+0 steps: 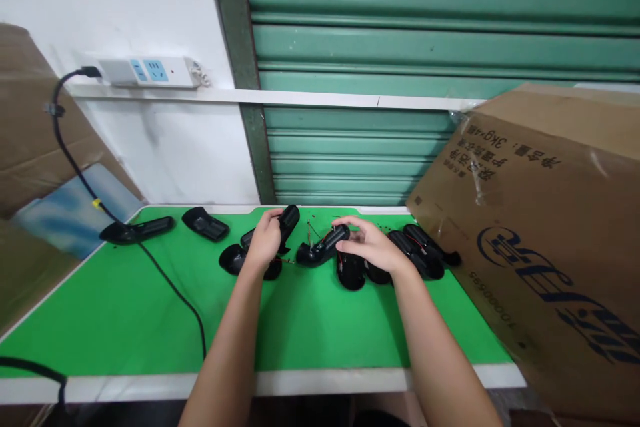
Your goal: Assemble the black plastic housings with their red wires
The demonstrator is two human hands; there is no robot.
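My left hand [266, 237] has its fingers closed round a black plastic shell [289, 221] among a small group of similar parts. To the right, my right hand [361, 240] grips the upper end of a curved black housing [320, 250], with thin wires standing up at its lower left end. Just below my right hand lie black rounded parts [351, 273] with a red wire. More black housings [417, 250] lie at the right, one with a red wire across it. Under my left wrist rests a black cup-shaped part [231, 259].
Two black shells [205, 223] [137, 230] lie at the back left of the green table mat [300, 327]. A black cable [167, 280] runs from a wall power strip [150, 72] across the mat. A large cardboard box [540, 233] leans at the right, before a green shutter.
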